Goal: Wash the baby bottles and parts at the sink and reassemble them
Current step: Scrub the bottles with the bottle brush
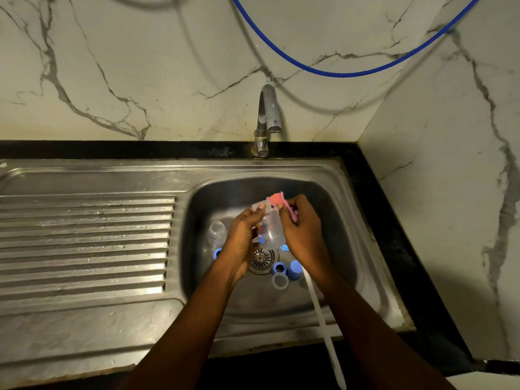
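head cam | looks fwd-down | close over sink [374, 249]

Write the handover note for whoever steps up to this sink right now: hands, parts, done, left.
Left hand grips a clear bottle over the sink basin.
Right hand holds a pink brush at that bottle's mouth.
Lying in the basin: second clear bottle, blue ring, blue cap, clear cap.
Done: nothing is reassembled; no water shows at the tap.
Left: finish scrubbing, wash the loose parts, rinse, reassemble.
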The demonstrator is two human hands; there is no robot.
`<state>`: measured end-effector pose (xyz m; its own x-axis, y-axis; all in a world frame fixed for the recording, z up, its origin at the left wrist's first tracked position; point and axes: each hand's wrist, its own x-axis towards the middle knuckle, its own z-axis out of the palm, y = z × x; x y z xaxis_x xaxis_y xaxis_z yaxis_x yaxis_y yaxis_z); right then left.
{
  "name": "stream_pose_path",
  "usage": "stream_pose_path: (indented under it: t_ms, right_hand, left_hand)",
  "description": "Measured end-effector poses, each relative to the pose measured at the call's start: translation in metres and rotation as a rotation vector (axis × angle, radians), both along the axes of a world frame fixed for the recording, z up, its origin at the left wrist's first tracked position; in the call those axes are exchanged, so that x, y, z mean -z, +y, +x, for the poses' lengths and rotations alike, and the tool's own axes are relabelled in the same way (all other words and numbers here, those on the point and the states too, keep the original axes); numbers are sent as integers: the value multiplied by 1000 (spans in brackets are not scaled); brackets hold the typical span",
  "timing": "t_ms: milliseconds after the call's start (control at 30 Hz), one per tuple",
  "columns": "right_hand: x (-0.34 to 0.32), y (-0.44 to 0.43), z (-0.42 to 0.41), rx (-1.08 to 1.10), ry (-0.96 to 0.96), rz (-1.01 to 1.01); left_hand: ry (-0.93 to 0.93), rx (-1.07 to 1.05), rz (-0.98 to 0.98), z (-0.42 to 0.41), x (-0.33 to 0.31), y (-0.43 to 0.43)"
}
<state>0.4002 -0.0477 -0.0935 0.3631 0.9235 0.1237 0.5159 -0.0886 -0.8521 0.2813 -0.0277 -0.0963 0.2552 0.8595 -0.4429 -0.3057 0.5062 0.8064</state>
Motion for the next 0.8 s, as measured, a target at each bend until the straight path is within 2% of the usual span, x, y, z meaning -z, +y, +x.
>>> stream_pose_path:
  t_ms: [133,233,300,467,567,667,800]
  right_hand:
    - [1,-17,-16,-201,-206,109]
    - [-2,-9,-7,-196,-277,104]
    - [-6,-8,-5,-166,-276,132]
    - [-12,-20,-4,-279,-320,160]
    - [-13,-20,-2,-203,-283,146]
    - [-13,-22,-8,-280,-257,145]
    - [-11,-14,-7,-157,-272,128]
  left_hand:
    - [-55,-17,-94,5,-8,-3]
    - [-85,-39,-138,12,-12,-2]
    - [-66,-90,-153,13,-13,-2]
    - [37,-118,-89,15,-9,3]
    - [20,-72,-88,18,-7,2]
    - [12,-60,-72,19,-8,1]
    - [-61,-8,-112,15,-7,5]
